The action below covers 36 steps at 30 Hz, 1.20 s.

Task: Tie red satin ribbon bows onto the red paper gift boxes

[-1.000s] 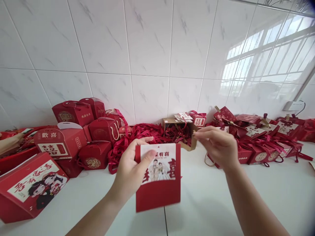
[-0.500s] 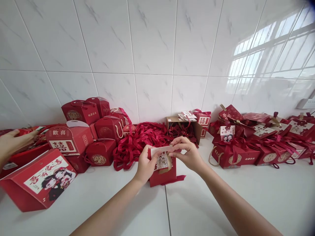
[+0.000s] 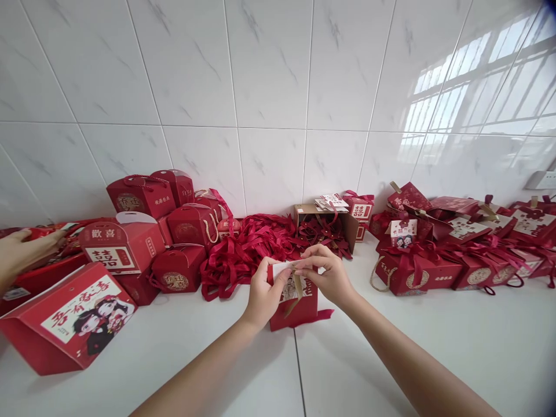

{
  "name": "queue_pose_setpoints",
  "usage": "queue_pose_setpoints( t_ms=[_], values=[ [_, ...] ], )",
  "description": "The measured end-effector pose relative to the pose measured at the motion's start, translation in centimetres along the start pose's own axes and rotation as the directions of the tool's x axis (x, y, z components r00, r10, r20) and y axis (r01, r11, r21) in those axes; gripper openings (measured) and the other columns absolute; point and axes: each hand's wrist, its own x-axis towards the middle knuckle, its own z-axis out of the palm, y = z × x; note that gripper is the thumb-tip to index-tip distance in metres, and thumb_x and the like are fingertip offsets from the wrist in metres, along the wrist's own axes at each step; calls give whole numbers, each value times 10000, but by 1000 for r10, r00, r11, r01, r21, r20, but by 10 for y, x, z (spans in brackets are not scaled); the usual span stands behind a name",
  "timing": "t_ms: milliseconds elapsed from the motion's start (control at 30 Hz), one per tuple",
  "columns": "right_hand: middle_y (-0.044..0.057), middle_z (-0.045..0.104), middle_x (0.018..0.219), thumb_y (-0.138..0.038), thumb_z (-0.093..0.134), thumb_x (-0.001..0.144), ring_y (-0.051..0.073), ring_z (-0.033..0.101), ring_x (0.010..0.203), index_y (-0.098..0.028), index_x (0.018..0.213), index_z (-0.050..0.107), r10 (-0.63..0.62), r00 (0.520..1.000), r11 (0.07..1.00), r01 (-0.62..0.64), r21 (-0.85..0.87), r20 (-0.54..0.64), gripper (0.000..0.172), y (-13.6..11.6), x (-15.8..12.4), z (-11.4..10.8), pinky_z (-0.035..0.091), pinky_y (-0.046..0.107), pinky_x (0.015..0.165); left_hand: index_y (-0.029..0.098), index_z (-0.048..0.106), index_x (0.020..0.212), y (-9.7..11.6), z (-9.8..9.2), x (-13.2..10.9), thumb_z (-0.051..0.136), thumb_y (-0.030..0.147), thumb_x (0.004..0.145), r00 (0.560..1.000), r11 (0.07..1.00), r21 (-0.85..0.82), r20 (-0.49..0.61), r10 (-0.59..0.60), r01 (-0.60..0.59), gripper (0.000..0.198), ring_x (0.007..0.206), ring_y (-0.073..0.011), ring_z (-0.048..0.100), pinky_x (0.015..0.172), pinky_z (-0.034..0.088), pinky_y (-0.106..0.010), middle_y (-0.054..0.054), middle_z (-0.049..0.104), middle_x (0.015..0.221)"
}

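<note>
A small red paper gift bag (image 3: pixel 299 304) with a white picture label stands on the white counter (image 3: pixel 391 359) in the middle. My left hand (image 3: pixel 264 289) grips its left top edge, fingers closed. My right hand (image 3: pixel 328 275) pinches the bag's top from the right, where a thin gold ribbon (image 3: pixel 297 286) hangs down the front. A loose red ribbon end lies under the bag at its right.
A pile of red ribbons (image 3: pixel 247 249) and an open cardboard box (image 3: pixel 325 223) sit behind the bag. Red gift boxes (image 3: pixel 143 231) are stacked at the left, more ribboned boxes (image 3: pixel 456 255) at the right. Another person's hand (image 3: pixel 21 252) reaches in at the far left.
The bag went from held up near the camera to down on the counter farther away. My right hand came onto its top, and a gold ribbon now hangs there.
</note>
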Motion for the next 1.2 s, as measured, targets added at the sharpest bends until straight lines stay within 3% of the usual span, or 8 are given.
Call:
queue_pose_setpoints(
  t_ms=[200,300,400,500,667,900,1067,1200],
  values=[
    [45,595,877,-280,699,742,191,585,807,-221,755,674,61,996,998,-60,24,-70,66,-6,-2,3,486,335,689,201,487,875,1,3,-5,570,378,846,999,999,29,12,32,-33,198,714,-142,576,666,462,-251,-2,617,792],
    [47,617,935,-334,750,671,211,581,909,-212,850,580,190,975,976,-175,132,-116,275,-6,-5,9,474,345,775,199,489,878,3,2,-7,563,376,850,998,998,37,14,56,-56,194,716,-141,580,668,468,-253,-5,612,799],
    [6,598,741,-452,716,682,162,568,679,-197,793,514,411,911,862,-388,326,-5,344,-6,-10,18,462,280,603,206,465,913,7,0,-7,561,379,846,996,996,51,69,64,-68,209,688,-139,586,665,479,-260,6,603,775],
    [-54,498,580,-485,680,710,108,468,520,-206,693,420,491,870,800,-437,411,-32,382,-9,-14,24,389,229,496,220,419,1011,11,-2,-5,678,400,738,991,980,183,123,58,-80,418,752,-174,615,684,493,-294,-17,617,877],
    [-66,461,555,-456,687,717,97,417,511,-207,687,408,415,894,883,-352,310,-167,375,-16,-9,14,351,215,486,230,397,1169,21,-10,5,720,363,666,992,875,467,64,111,-128,613,1018,-255,568,793,478,-367,-89,555,1106],
    [-66,428,544,-446,679,738,92,386,499,-207,666,408,365,892,916,-294,271,-266,368,-30,4,-12,331,209,461,195,579,709,67,-41,18,580,456,779,947,898,436,256,-194,66,270,612,-163,562,545,407,-254,5,604,658],
    [-58,446,535,-393,669,761,89,386,473,-208,676,403,269,954,949,-239,204,-133,335,-42,2,-18,297,210,437,191,626,731,109,-70,15,622,424,769,989,922,383,109,-103,54,236,572,-129,525,516,384,-218,22,582,621],
    [-21,494,595,-294,673,754,113,428,516,-199,709,451,-75,997,995,74,63,0,245,-66,-10,-10,322,242,476,186,605,849,128,-84,7,701,342,728,1000,998,62,8,-26,25,219,701,-129,589,631,469,-204,7,636,744]
  ],
)
